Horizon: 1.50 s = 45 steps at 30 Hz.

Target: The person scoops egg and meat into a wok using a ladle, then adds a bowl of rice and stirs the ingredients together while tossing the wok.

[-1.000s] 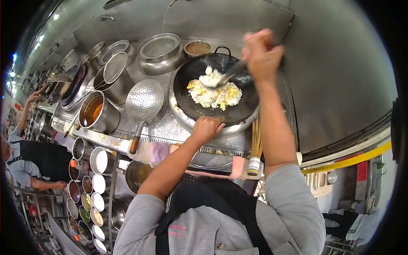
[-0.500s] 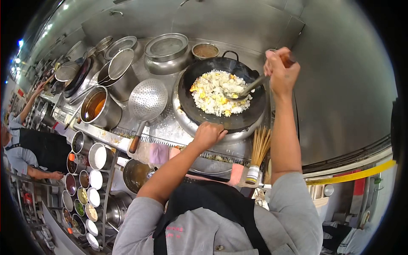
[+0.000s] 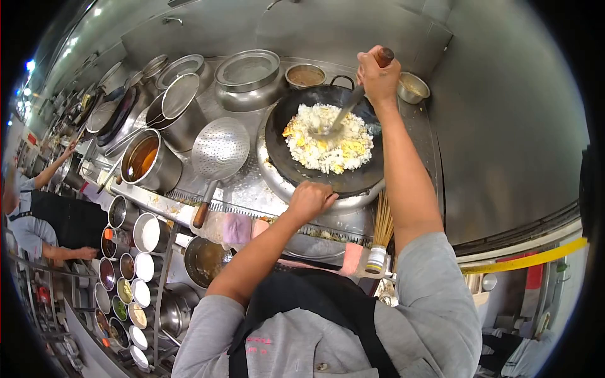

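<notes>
In the head view a black wok (image 3: 353, 181) sits on the round metal burner, holding white fried rice (image 3: 324, 148) with yellow egg pieces. My left hand (image 3: 313, 200) is closed at the wok's near edge, gripping its handle, which my fingers mostly hide. Over the far right side of the wok, my right hand (image 3: 380, 79) is wrapped around the wooden grip of a ladle (image 3: 348, 107). The ladle slants down to the left, its bowl blurred and in the rice.
Left of the wok lie a perforated strainer (image 3: 220, 150) and a pot of brown liquid (image 3: 150, 165). Bamboo sticks (image 3: 383, 223) stand near the front edge. Behind are a lidded pot (image 3: 247, 70) and small bowls (image 3: 413, 88). Another person (image 3: 57, 220) stands at far left.
My right hand has moved left and away from me, and the ladle is now steeper, its bowl further left in the rice. My left hand has stayed at the wok's edge.
</notes>
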Motion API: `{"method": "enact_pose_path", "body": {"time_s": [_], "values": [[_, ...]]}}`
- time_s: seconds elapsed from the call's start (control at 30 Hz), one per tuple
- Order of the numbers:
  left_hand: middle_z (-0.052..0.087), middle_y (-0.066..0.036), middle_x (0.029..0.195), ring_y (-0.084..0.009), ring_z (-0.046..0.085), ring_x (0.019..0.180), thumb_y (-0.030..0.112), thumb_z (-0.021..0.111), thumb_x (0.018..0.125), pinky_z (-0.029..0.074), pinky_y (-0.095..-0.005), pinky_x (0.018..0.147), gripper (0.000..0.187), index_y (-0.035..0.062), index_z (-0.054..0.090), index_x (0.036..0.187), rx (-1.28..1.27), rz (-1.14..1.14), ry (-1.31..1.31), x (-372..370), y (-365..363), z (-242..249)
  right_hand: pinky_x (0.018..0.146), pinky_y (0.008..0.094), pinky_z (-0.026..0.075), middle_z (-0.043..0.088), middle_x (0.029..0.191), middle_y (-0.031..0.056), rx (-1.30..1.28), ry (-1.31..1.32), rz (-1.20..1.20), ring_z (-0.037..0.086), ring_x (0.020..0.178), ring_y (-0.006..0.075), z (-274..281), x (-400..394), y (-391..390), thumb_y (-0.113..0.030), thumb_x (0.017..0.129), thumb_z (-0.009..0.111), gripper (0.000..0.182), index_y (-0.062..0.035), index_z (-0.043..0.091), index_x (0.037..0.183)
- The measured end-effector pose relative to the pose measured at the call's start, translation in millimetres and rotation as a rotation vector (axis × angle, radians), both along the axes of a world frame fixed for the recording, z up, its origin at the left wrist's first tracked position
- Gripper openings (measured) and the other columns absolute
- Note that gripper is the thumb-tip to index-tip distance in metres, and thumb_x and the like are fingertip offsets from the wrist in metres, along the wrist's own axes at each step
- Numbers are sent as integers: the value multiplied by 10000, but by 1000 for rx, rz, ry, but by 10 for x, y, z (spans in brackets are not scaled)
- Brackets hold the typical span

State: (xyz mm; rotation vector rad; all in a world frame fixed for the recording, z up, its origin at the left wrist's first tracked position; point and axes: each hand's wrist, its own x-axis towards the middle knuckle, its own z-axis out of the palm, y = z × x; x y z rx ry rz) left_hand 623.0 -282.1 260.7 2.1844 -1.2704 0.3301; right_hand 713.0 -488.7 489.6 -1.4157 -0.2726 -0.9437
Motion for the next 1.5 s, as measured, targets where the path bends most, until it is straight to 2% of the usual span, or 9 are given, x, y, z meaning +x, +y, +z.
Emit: {"method": "enact_pose_path", "body": {"time_s": [0.27, 0.37, 0.53, 0.63, 0.8, 0.9, 1.27, 1.37, 1.5], "values": [[659, -136, 676, -341, 659, 661, 316, 702, 881, 512, -453, 663, 321, 64, 616, 703, -24, 12, 10, 29, -18, -6, 466, 237, 361, 516, 596, -61, -61, -15, 157, 464, 512, 36, 336, -375, 568, -98, 863, 690, 241, -60, 540, 678], [660, -136, 677, -340, 658, 662, 313, 697, 884, 511, -455, 668, 320, 67, 612, 698, -19, 14, 7, 39, -30, -5, 508, 236, 362, 508, 607, -68, -138, 7, 140, 454, 562, 25, -118, -37, 494, -94, 868, 688, 244, -50, 538, 681], [659, -132, 678, -337, 658, 669, 315, 693, 887, 507, -458, 671, 321, 71, 607, 697, 14, 27, -10, 39, -14, 14, 530, 247, 383, 499, 602, -74, -208, -78, -113, 444, 575, 28, 260, -33, 261, -91, 849, 710, 251, -44, 536, 674], [660, -134, 683, -337, 657, 671, 316, 696, 886, 503, -453, 674, 317, 70, 611, 704, -8, 17, 38, 26, -21, 15, 534, 249, 384, 501, 603, -72, -71, -116, -45, 452, 580, 29, 183, 92, 289, -100, 847, 710, 244, -49, 544, 674], [663, -131, 688, -333, 656, 670, 321, 700, 886, 501, -438, 680, 321, 71, 612, 706, 6, 18, 19, 23, -15, -4, 503, 242, 382, 498, 578, -65, -264, -25, -78, 458, 537, 32, -3, 186, 46, -77, 865, 682, 241, -61, 533, 676], [663, -128, 686, -334, 658, 666, 322, 700, 887, 503, -446, 664, 324, 68, 610, 706, -11, 19, -5, 63, -24, 30, 464, 238, 375, 519, 577, -47, -147, -13, -121, 468, 497, 41, 251, -320, -18, -74, 883, 676, 251, -67, 524, 684], [666, -132, 699, -337, 659, 682, 313, 694, 896, 508, -458, 671, 304, 72, 622, 726, 19, -5, 16, 33, -37, -8, 429, 247, 374, 503, 568, -35, -50, -12, -45, 477, 473, 54, -350, -287, -255, -75, 901, 690, 273, -81, 492, 714], [663, -133, 695, -343, 658, 683, 316, 697, 891, 508, -457, 672, 306, 68, 625, 726, -13, 26, 12, 46, -1, 22, 432, 255, 375, 504, 575, -27, -53, -1, -100, 474, 475, 59, 79, -868, -128, -77, 906, 688, 275, -77, 487, 718], [662, -135, 688, -347, 660, 681, 318, 706, 884, 509, -453, 673, 324, 66, 619, 699, -3, 12, 31, -10, -7, 53, 428, 265, 366, 443, 570, -4, 10, 15, -64, 422, 455, 88, -112, -963, -245, -7, 924, 602, 191, -58, 506, 767]]}}
